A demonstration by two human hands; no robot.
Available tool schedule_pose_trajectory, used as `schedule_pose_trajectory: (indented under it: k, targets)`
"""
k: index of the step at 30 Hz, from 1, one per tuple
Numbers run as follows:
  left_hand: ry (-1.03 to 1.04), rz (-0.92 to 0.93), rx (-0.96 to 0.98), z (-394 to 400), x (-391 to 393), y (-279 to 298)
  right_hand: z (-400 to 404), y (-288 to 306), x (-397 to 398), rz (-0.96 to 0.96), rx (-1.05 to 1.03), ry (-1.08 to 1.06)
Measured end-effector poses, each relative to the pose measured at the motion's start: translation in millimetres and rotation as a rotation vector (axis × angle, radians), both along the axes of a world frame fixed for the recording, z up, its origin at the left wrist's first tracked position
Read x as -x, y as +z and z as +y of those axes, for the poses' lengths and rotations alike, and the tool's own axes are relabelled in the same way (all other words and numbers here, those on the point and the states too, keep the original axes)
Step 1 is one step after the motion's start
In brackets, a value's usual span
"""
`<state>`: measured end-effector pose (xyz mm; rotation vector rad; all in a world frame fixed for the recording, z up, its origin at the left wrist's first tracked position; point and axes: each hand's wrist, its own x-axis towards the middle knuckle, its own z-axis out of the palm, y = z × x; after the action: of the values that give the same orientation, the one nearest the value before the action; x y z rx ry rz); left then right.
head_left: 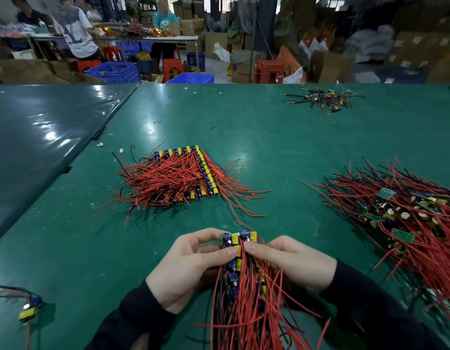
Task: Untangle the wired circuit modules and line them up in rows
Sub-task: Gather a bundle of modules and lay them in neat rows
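Both hands, left hand (191,263) and right hand (292,261), pinch a near row of yellow-and-blue circuit modules trailing red wires (238,256). One squared block of aligned modules (191,173) lies farther left; a big tangled pile (400,213) at right remains, so roughly midway.

Bright overhead light leaves white glare patches on the green table mat (269,147); wide-angle bending curves the edges, and the background workshop looks soft
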<state>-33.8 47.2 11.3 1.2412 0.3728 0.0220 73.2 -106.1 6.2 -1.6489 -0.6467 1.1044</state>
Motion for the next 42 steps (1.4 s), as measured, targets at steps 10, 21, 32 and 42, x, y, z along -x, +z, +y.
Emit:
schedule_pose_trajectory:
  k: [10,21,32,42]
  targets:
    - [-0.015,-0.006,0.087,0,-1,1,11,-7,12,-0.140,-0.250,-0.140]
    - [-0.147,-0.056,-0.041,-8,-2,-4,10,-6,10,-0.120,-0.321,-0.197]
    - [-0.164,-0.095,-0.083,-2,-4,-8,-4,7,0,-0.084,-0.122,-0.010]
    - [-0.033,-0.097,-0.086,-5,-3,-6,5,-1,8,-0.081,-0.218,-0.136]
